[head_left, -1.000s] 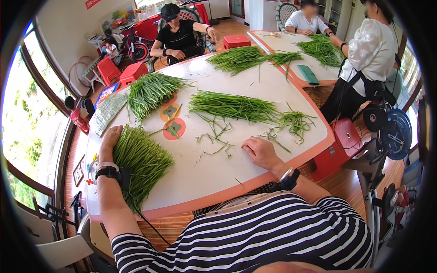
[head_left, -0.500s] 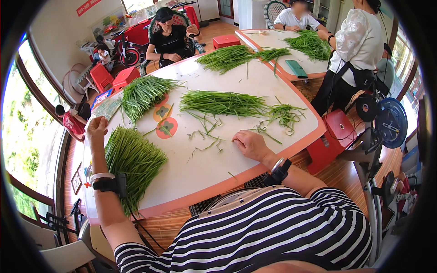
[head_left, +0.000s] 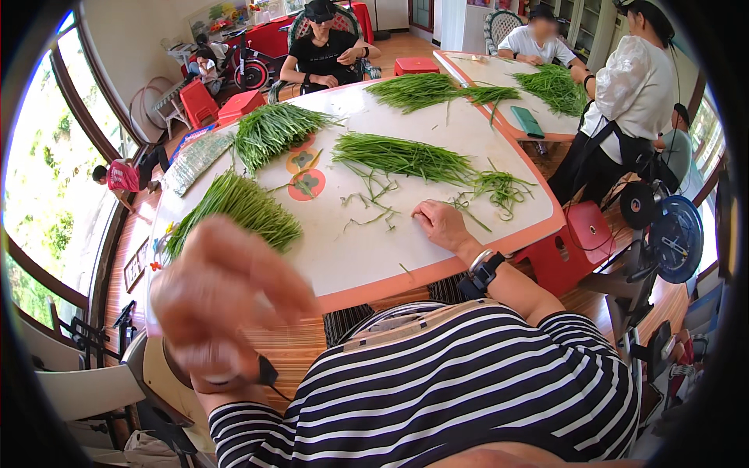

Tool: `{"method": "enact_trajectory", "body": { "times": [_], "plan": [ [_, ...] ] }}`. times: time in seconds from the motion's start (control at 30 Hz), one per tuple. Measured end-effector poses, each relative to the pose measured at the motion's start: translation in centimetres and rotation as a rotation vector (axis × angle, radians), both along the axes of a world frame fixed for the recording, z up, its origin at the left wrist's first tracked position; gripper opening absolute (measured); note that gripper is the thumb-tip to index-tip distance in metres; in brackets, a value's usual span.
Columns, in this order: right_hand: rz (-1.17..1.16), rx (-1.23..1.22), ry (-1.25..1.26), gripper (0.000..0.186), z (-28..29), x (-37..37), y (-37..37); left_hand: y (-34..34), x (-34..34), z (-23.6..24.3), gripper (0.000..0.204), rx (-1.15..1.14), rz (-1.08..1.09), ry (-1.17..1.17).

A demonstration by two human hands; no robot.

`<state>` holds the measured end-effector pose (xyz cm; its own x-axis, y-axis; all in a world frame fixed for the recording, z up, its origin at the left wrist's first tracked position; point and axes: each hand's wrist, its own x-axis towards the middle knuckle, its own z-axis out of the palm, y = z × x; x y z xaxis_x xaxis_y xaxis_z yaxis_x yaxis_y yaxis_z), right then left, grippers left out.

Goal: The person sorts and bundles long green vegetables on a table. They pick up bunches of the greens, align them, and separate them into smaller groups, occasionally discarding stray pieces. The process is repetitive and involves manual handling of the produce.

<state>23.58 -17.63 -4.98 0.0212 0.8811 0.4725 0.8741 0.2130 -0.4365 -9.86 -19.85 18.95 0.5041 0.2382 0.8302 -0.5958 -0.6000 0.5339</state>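
My left hand [head_left: 226,285] is raised close in front of me over the near left edge of the table. It is smeared by motion, and its fingers cannot be made out clearly. Behind it lies a big bundle of long green chives [head_left: 234,209], partly hidden by the hand. My right hand [head_left: 441,226] rests on the tabletop with its fingers curled in, and nothing shows in them. Just beyond it are loose, thin chive scraps [head_left: 374,199] and a tangled heap of them [head_left: 502,191]. A long bundle of chives [head_left: 402,156] lies across the table's middle.
Further chive bundles [head_left: 278,134] lie at the far left and the far edge [head_left: 413,91]. Beside the left one is a patterned plastic packet [head_left: 197,161]. A red stool [head_left: 573,238] stands at the table's right. Other people sit and stand around the tables.
My left hand has lifted from beside the left chive bundle and swung up and toward me. My right hand stays on the table. The view has shifted slightly.
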Motion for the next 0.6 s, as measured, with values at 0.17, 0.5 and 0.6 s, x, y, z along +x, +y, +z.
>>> {"method": "enact_trajectory", "body": {
  "times": [0.17, 0.5, 0.6],
  "plan": [
    [0.019, 0.021, 0.021, 0.009, -0.5, -0.1, 0.4, -6.0, 0.4, 3.6, 0.02, -0.13, -0.409, -0.022],
    [0.029, 0.0, 0.031, 0.008, -0.4, 0.4, 0.3, -6.0, 0.1, 5.5, 0.015, -0.147, -0.54, 0.155],
    [0.012, -0.043, 0.044, 0.008, 0.0, 0.2, 0.1, -4.7, 1.6, 4.0, 0.02, -0.076, -0.587, 0.024]
  ]
}}
